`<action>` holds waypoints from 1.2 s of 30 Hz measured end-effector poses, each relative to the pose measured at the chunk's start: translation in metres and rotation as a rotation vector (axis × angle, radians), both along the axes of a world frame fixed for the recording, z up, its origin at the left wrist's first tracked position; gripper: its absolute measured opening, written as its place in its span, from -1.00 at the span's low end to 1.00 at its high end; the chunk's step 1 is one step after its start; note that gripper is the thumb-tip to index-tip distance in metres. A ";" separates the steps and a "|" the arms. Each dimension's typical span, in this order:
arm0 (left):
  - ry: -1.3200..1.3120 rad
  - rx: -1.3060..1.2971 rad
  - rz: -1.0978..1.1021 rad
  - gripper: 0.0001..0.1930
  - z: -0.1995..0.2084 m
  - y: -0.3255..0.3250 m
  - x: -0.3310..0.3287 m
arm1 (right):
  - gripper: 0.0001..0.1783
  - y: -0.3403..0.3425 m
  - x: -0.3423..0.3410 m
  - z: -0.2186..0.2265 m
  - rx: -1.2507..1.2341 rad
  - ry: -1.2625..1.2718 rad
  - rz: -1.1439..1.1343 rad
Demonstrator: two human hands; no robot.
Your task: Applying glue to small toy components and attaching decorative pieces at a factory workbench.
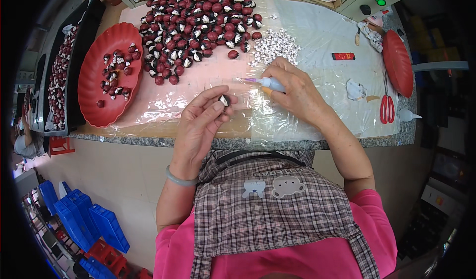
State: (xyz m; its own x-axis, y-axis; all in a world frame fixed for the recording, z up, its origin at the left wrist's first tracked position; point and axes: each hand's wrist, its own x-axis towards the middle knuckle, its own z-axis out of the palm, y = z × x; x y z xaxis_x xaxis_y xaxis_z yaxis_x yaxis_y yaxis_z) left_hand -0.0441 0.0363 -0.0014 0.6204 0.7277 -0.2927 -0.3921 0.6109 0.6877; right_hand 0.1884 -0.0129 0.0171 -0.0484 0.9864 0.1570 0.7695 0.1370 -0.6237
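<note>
Between the thumb and fingers of my left hand (204,115) is a small round black-and-white piece (224,100), like those in the heap. My right hand (292,88) grips a small glue bottle (271,83) with a purple needle tip, which points left toward the held piece but stays apart from it. Ahead of my hands lies a large heap of dark red, black and white round pieces (198,26). Just beyond my right hand is a pile of tiny white parts (275,47).
At left stands a red scalloped dish (89,80) with several red-and-white pieces. On the right lie red-handled scissors (387,109), a red and black packet (343,56), another red dish (397,63) and a white nozzle bottle (409,115). A box with lit buttons (379,1) stands at the back right.
</note>
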 end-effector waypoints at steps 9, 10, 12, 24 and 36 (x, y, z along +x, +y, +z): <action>0.028 0.084 -0.134 -0.70 0.004 -0.010 0.014 | -0.84 -0.020 -0.012 0.024 -0.322 0.765 -0.124; 0.029 0.083 -0.137 -0.70 0.007 -0.011 0.016 | -0.84 -0.022 -0.014 0.026 -0.322 0.767 -0.127; 0.065 0.136 -0.134 -0.71 0.011 -0.014 0.020 | -0.86 -0.024 -0.018 0.027 -0.259 0.713 -0.092; 0.215 0.292 -0.192 -0.73 0.009 -0.020 0.021 | -0.85 -0.032 -0.027 0.021 -0.121 0.540 -0.094; 0.449 0.672 -0.055 -0.77 0.008 -0.030 0.026 | -0.84 -0.042 -0.042 0.001 0.057 0.525 -0.150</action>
